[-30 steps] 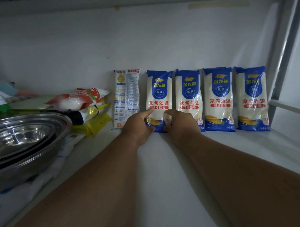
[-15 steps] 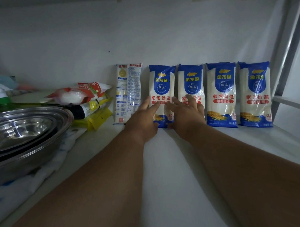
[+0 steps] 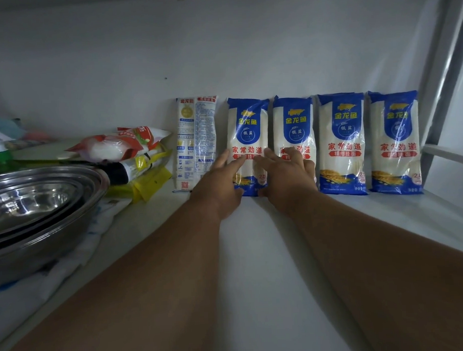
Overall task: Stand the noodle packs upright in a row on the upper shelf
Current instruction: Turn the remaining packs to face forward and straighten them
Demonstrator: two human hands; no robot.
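Five noodle packs upright in a row against far wall of white shelf. Left hand and right hand: fingers spread, released, resting flat on second and third packs. Steel bowls near left.

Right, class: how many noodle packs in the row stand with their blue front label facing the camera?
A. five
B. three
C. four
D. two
C: four packs show blue fronts, the first, second, third and fourth; the leftmost pack shows its printed back.
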